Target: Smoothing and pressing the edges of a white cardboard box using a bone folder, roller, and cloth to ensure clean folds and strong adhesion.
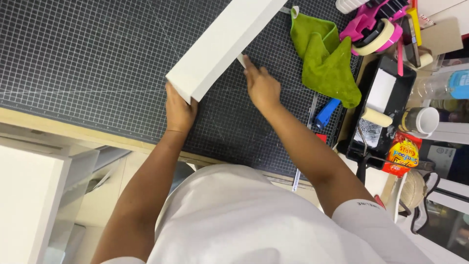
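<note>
On the gridded cutting mat [88,68] lies one long white board [220,44], likely light, stiff and dent-prone, best held by its edges. One left hand [180,110] cups its near end, fingers curled beneath; one right hand [261,85] presses closed fingertips against its side, beside one green cloth [327,61].

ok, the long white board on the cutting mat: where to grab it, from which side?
Take the white board at its near end, from the person's side, as the left hand does. It lies flat and long; the right hand rests on its right edge, so the left edge is free.
</note>
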